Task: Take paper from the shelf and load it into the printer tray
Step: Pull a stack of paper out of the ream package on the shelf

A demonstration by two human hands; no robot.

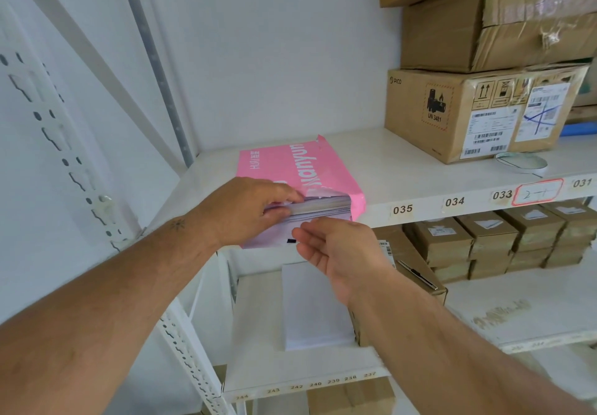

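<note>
A pink paper ream [290, 166] lies on the upper white shelf [420, 185], its torn-open end facing me at the shelf's front edge. White sheets [323, 209] show in the opening. My left hand [245, 209] pinches the top part of the sheet stack at the opening, thumb under and fingers on top. My right hand [336, 246] hovers just below and in front of the sheets, palm turned left, fingers apart, holding nothing. The printer is not in view.
Cardboard boxes [484, 111] are stacked on the upper shelf to the right, with a roll of tape [521, 161] in front. On the lower shelf lie a loose stack of white paper [313, 304] and several small brown boxes [504, 240]. A perforated shelf post [64, 143] stands left.
</note>
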